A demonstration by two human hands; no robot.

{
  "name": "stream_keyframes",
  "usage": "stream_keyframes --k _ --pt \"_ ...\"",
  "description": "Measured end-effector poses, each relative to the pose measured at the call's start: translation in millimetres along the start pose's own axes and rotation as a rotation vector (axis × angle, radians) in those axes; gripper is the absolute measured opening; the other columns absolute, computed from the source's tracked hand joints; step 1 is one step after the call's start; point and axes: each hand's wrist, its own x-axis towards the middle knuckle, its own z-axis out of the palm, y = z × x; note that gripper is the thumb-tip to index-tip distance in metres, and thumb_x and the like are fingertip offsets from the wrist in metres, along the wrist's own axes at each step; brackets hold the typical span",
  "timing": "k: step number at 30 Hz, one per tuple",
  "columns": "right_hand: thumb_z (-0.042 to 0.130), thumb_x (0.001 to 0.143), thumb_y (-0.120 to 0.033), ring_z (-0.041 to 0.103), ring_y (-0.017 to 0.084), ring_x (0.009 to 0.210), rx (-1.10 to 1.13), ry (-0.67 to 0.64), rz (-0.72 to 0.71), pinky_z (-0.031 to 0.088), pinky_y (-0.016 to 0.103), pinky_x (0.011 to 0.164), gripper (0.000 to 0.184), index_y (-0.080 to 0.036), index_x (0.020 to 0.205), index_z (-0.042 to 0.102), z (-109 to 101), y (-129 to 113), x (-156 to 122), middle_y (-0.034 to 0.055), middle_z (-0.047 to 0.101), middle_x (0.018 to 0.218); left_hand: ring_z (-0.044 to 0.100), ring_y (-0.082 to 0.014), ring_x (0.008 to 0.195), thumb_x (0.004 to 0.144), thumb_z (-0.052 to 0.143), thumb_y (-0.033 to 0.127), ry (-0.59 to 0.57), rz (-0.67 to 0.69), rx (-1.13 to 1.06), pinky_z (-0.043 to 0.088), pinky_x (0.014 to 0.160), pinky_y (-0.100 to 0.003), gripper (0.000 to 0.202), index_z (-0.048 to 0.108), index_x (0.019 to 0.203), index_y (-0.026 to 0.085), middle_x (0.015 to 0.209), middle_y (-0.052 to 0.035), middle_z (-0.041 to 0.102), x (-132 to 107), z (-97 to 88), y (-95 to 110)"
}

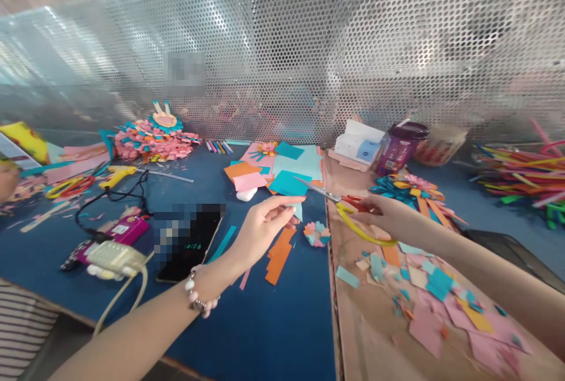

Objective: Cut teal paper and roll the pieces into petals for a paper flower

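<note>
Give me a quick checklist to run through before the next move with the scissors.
1. Left hand holding light-blue paper: ok.
2. Right hand on the scissors: ok.
3. Scissors' blades apart from left fingers: cannot tell; close in this one view.
4. Paper flower clear of both hands: ok, lying on the blue table.
5. Brown board free of paper scraps: not ok, many scattered there.

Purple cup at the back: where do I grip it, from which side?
I'd grip the purple cup around its wall, below the dark lid, from the near side and slightly above. It stands upright, with white paper close on its left and a pale cup on its right. The paper flower in front lies lower, so reach over it. The right hand holds scissors.
</note>
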Motion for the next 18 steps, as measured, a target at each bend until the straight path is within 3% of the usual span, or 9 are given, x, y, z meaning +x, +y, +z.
stream_keyframes --k 4,8,13,18 --pt "0.058 0.08 -0.049 0.061 0.022 0.089 0.63 -0.247 0.136 0.048 0.028 0.067 0.042 -0.018 0.108 0.062 -12.0 -22.5 -34.6 0.0086 0.065 0.103 0.063 -0.0144 0.071 0.08 0.059 0.026 0.052 -0.006 -0.026 0.051 0.071 -0.027 0.026 0.067 0.104 0.02 0.077 -0.0027 0.065 1.0 -0.6 1.4" --pt "0.067 0.076 -0.039 0.062 0.021 0.089 0.992 -0.409 0.262 0.052 0.029 0.07 0.049 -0.02 0.12 0.058 -14.5 -35.5 -61.2 0.0105 0.063 0.109 0.064 -0.0149 0.072 0.08 0.059 0.026 0.056 -0.009 -0.011 0.051 0.074 -0.027 0.028 0.067 0.105 0.018 0.078 -0.0032 0.065 1.5 -2.2 2.9" --pt "0.067 0.077 -0.037 0.059 0.013 0.079 1.093 -0.499 0.258 0.05 0.022 0.063 0.047 -0.024 0.121 0.056 -5.5 -35.3 -80.7 0.0072 0.059 0.108 0.065 -0.0156 0.075 0.079 0.061 0.027 0.057 -0.023 -0.023 0.051 0.078 -0.029 0.03 0.065 0.107 0.019 0.082 -0.004 0.067 1.6 -2.7 -0.5" --pt "0.069 0.067 -0.056 0.052 0.012 0.067 0.993 -0.373 0.187 0.047 0.022 0.054 0.058 -0.018 0.11 0.059 5.9 -35.5 -86.8 0.0058 0.056 0.089 0.065 -0.0153 0.078 0.077 0.063 0.025 0.038 -0.043 -0.141 0.053 0.079 -0.031 0.033 0.062 0.109 0.019 0.09 -0.0036 0.062 0.9 0.3 -0.7"
